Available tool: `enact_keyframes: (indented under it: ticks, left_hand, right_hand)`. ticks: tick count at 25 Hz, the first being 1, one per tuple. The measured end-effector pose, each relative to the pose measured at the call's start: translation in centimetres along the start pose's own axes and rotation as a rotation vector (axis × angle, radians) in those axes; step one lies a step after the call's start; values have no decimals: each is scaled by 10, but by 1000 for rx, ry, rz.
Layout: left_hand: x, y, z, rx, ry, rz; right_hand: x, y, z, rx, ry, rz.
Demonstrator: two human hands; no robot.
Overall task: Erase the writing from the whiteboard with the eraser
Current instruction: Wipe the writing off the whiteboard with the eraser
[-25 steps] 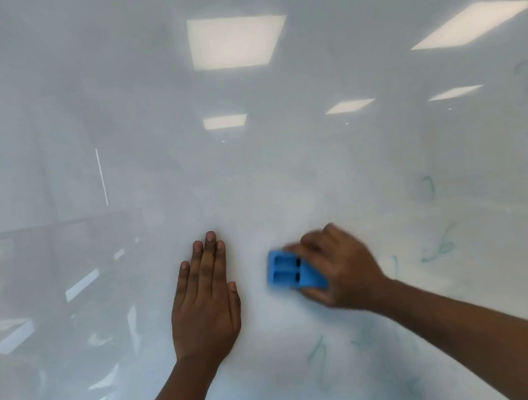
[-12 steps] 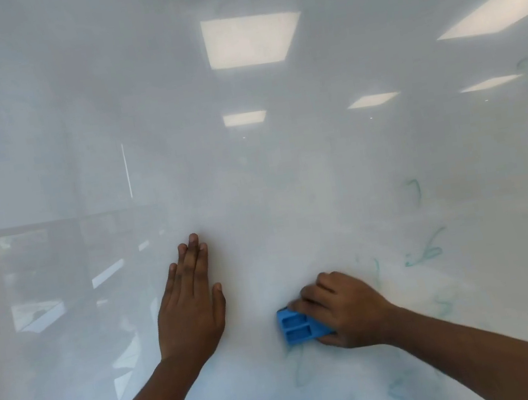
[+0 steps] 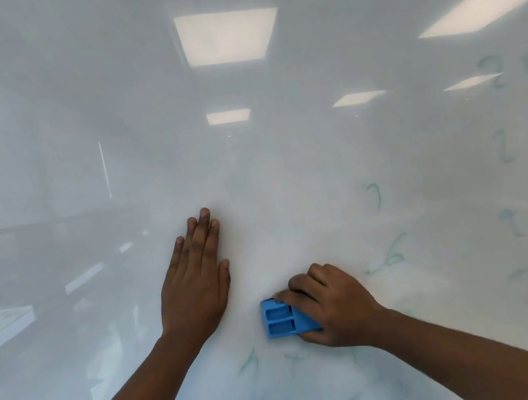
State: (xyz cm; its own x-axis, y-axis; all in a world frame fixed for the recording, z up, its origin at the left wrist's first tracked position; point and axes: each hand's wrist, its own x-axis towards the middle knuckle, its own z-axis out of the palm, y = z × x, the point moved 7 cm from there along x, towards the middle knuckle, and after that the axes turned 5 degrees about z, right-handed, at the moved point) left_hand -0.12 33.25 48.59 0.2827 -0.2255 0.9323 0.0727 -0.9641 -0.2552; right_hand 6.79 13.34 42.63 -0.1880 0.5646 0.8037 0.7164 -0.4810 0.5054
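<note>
Right hand (image 3: 334, 306) grip curls round blue eraser (image 3: 283, 319).

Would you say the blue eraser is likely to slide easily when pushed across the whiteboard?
Probably yes: the whiteboard is glossy enough to mirror ceiling lights. The blue eraser looks like stiff moulded plastic with hollow pockets, so likely light. The right hand grips it alone.

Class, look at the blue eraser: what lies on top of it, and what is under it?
The right hand grips the eraser, its fingers covering the right part. Beneath is the whiteboard; any writing directly under the eraser is hidden.
</note>
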Motion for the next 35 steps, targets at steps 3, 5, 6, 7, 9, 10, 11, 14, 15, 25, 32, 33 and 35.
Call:
enact_keyframes:
  ticks: [3, 5, 6, 7, 9, 10, 11, 14, 15, 25, 32, 33, 35]
  left_hand:
    - [2, 20, 10, 2, -3, 53]
    - [-1, 32, 18, -7, 3, 53]
    - [-1, 37, 22, -8, 12, 39]
    - [-1, 44, 25, -7, 28, 16]
    - [0, 49, 29, -2, 60, -21]
    - [0, 50, 30, 2, 70, -28]
    - [0, 49, 30, 8, 75, -25]
    - [-5, 48, 30, 12, 58, -31]
    - [-9, 52, 31, 2, 47, -53]
    - [-31, 87, 46, 5, 39, -200]
    - [-38, 63, 33, -29, -60, -98]
    - [-40, 57, 31, -14, -70, -77]
    - [-48, 51, 29, 9, -90, -36]
  right_hand:
    - [-13, 52, -24, -49, -21, -52]
    - [0, 117, -57, -108, 151, 205]
    - [7, 152, -75, -112, 242, 391]
    - [10, 182, -89, -101, 325, 597]
    - [9, 199, -92, -85, 423, 861]
    - [5, 186, -83, -89, 420, 822]
    - [-4, 162, -69, -82, 358, 678]
    - [-62, 86, -34, -36, 39, 93]
    - [-79, 88, -37, -34, -17, 2]
    - [-33, 176, -72, -76, 309, 502]
    - [-120, 175, -70, -65, 221, 562]
    - [-120, 194, -77, -52, 351, 859]
    - [-118, 178, -70, -8, 504, 1202]
